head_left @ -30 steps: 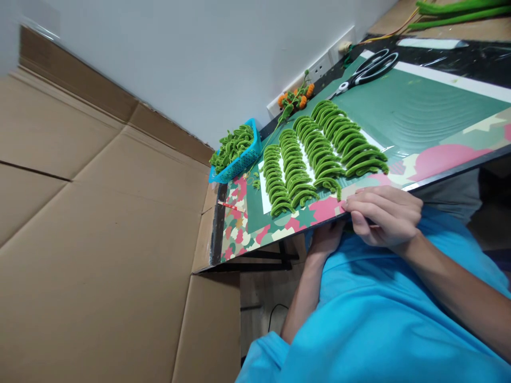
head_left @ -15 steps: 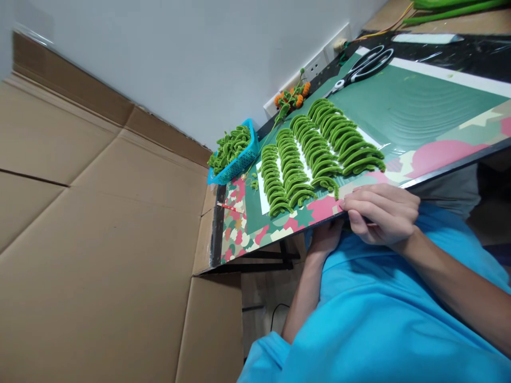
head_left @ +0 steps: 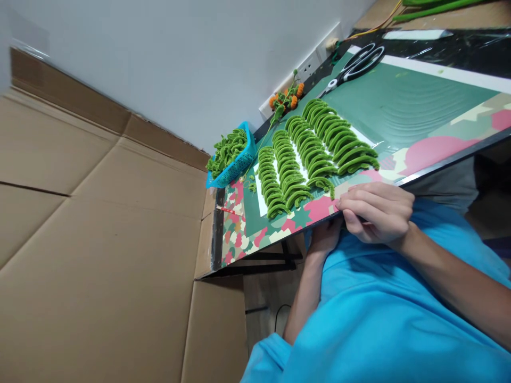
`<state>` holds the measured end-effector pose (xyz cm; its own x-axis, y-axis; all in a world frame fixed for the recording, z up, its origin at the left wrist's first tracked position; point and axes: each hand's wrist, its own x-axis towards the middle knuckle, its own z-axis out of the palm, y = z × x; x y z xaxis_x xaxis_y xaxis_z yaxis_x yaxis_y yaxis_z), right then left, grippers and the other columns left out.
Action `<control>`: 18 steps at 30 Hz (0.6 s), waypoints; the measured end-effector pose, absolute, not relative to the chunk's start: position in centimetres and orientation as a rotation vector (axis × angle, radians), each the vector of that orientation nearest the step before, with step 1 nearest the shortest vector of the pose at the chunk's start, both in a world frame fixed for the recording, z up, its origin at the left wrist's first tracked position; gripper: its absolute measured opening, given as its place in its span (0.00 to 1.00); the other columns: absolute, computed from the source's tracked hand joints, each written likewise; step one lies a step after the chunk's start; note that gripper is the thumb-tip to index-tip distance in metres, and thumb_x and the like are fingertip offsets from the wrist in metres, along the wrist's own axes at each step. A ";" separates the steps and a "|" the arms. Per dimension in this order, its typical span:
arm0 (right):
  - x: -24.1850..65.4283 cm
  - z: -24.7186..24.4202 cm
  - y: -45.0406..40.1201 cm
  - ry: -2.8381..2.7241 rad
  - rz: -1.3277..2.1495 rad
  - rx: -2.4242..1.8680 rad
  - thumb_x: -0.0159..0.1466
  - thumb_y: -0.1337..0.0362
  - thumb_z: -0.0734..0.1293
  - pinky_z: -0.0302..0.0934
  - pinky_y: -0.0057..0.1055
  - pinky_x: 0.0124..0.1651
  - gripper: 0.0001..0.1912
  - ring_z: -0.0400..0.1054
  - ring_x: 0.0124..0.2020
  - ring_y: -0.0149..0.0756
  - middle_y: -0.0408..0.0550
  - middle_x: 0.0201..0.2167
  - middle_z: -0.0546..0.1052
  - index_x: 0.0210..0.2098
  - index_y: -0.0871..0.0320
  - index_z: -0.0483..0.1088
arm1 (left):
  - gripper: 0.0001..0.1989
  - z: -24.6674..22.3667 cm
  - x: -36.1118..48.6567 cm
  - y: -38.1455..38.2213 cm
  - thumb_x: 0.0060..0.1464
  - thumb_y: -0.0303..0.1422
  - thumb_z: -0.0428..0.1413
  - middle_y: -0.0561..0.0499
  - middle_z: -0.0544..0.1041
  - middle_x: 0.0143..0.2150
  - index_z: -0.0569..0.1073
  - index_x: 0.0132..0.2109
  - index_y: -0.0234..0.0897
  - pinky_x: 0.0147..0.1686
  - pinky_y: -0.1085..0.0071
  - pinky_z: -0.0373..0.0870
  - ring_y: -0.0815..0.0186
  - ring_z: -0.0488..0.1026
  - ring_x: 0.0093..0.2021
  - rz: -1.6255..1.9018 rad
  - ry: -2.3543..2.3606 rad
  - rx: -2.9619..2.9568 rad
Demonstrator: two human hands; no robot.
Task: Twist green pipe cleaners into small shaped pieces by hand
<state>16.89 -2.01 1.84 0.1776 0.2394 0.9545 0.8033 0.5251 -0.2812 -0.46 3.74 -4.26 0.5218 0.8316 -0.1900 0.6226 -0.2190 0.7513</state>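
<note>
My right hand [head_left: 377,211] rests at the table's front edge, fingers curled and thumb pressed toward them. What it pinches, if anything, is hidden. My left hand [head_left: 324,236] is just below that edge, its fingers out of sight under the tabletop. Close to the right fingertips, a bent green chenille piece [head_left: 322,183] ends one of several rows. These rows of curved, fuzzy green pieces [head_left: 355,151] lie on a white sheet [head_left: 261,198] over the green mat [head_left: 419,101].
A blue basket [head_left: 239,162] heaped with similar green pieces stands by the wall. Behind the rows lie black-handled scissors [head_left: 351,69] and orange chenille pumpkins on green stems [head_left: 293,101]. A red-and-white stick [head_left: 229,210] is at the left end. Cardboard [head_left: 99,266] walls off the left side.
The view has shifted slightly, so the table things appear a little farther left. Both hands keep the same pose at the edge; the rows look unchanged.
</note>
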 end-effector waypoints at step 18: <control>16.9 1.4 -2.1 -1.373 -0.519 -0.967 0.66 0.71 0.67 0.76 0.33 0.43 0.08 0.80 0.32 0.36 0.44 0.30 0.83 0.42 0.56 0.77 | 0.25 -4.0 -0.4 3.6 0.71 0.48 0.51 0.50 0.72 0.75 0.75 0.68 0.48 0.80 0.47 0.57 0.50 0.66 0.77 0.308 1.207 1.836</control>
